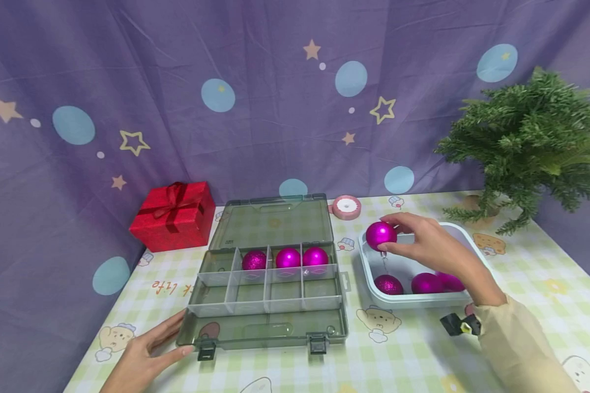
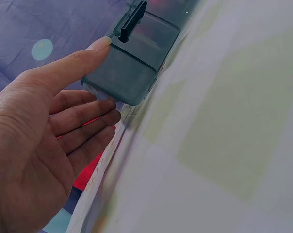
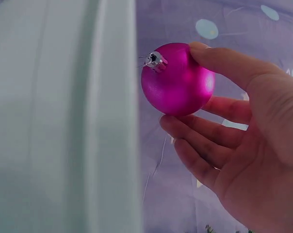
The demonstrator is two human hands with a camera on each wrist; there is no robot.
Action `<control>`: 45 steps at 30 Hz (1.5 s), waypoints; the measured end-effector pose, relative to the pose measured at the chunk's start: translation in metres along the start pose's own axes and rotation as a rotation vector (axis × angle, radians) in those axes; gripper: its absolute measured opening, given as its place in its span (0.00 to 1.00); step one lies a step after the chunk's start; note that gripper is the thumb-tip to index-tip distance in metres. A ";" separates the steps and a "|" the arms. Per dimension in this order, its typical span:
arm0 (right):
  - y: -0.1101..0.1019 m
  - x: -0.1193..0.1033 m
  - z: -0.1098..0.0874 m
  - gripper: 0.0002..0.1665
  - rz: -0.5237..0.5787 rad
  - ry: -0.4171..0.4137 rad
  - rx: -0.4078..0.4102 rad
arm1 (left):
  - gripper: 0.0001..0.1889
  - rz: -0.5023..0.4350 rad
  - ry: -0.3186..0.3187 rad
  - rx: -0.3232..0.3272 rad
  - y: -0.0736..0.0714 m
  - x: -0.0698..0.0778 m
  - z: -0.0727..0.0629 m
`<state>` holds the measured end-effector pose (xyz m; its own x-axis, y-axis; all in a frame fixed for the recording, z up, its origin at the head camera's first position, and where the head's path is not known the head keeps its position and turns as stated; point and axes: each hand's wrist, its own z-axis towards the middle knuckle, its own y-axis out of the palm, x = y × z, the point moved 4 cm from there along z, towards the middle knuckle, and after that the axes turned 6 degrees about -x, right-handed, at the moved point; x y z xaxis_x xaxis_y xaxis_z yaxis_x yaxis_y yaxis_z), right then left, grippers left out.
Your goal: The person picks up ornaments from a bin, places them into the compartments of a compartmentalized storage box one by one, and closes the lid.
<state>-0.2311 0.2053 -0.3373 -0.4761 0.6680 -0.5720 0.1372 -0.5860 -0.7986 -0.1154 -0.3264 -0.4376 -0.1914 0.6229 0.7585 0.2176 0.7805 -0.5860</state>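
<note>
Between the thumb and fingers of my right hand (image 1: pixel 435 243) is a shiny magenta Christmas ball (image 1: pixel 381 236), held above the left part of a pale blue tub (image 1: pixel 366 273). Its silver cap and wire loop show in the right wrist view. Several more magenta balls (image 1: pixel 426 283) lie in the tub, one of them glittery. My left hand (image 1: pixel 145 349) is at the front left corner of a lidded grey compartment box (image 1: pixel 270 344), thumb by the front edge and loosely extended fingers along the side. Three magenta balls (image 1: pixel 288 261) sit in the box's back row.
A red gift box (image 1: pixel 174 218) with a bow stands at the back left. Behind the compartment box lies a pink ribbon spool (image 1: pixel 347 207). A small artificial Christmas tree (image 1: pixel 531 142) rises at the back right. Near my right sleeve is a small black object (image 1: pixel 454 325).
</note>
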 end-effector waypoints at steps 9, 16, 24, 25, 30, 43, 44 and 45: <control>0.010 -0.022 0.026 0.30 0.045 -0.083 -0.011 | 0.43 -0.007 0.004 -0.003 0.000 0.002 0.000; 0.021 -0.042 0.045 0.30 0.054 -0.161 -0.021 | 0.43 -0.018 0.012 0.000 0.001 0.003 0.000; 0.034 -0.066 0.063 0.31 0.077 -0.200 -0.064 | 0.43 -0.017 0.011 -0.005 0.000 0.004 0.000; 0.036 -0.068 0.065 0.31 0.081 -0.202 -0.070 | 0.43 -0.016 0.011 -0.004 0.000 0.004 0.000; 0.048 -0.078 0.077 0.32 0.103 -0.220 -0.111 | 0.43 -0.017 0.014 0.000 0.001 0.003 0.001; 0.076 -0.100 0.113 0.30 0.106 -0.275 -0.155 | 0.43 -0.034 0.007 0.005 0.001 0.002 0.000; 0.079 -0.101 0.116 0.30 0.103 -0.280 -0.153 | 0.43 -0.035 0.006 0.005 0.001 0.002 0.000; 0.082 -0.102 0.119 0.30 0.105 -0.285 -0.153 | 0.43 -0.035 0.004 0.006 0.001 0.002 0.000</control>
<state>-0.2742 0.0346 -0.3227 -0.6730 0.4400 -0.5945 0.3166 -0.5551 -0.7692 -0.1151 -0.3246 -0.4366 -0.1955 0.5949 0.7796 0.2056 0.8022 -0.5606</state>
